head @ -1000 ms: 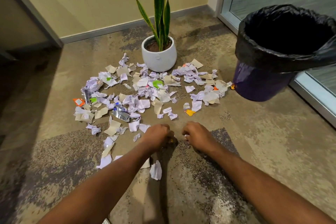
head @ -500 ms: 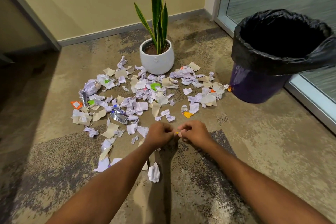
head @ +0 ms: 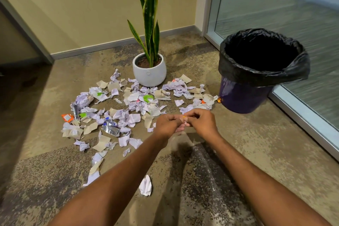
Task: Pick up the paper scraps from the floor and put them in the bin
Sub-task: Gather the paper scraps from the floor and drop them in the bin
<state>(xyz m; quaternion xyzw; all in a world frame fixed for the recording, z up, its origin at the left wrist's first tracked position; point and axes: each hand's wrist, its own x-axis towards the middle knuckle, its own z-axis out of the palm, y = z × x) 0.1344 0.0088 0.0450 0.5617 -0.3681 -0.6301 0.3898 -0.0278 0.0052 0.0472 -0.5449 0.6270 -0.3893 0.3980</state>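
Several torn paper scraps (head: 134, 108), white, lilac and tan, lie scattered on the floor in front of me. A purple bin (head: 242, 97) lined with a black bag (head: 264, 71) stands at the right, open at the top. My left hand (head: 167, 124) and my right hand (head: 200, 122) are raised together above the floor, fingertips meeting. Between them they pinch a few small scraps (head: 184, 119), one with an orange spot. A single crumpled white scrap (head: 145, 185) lies near me between my forearms.
A snake plant in a white pot (head: 149, 73) stands behind the scraps near the wall. A glass door with a metal frame (head: 300, 113) runs along the right, close behind the bin. A foil wrapper (head: 110, 127) lies among the scraps.
Both hands have lifted from the floor and come together, holding small scraps between the fingertips. The view has tilted up slightly.
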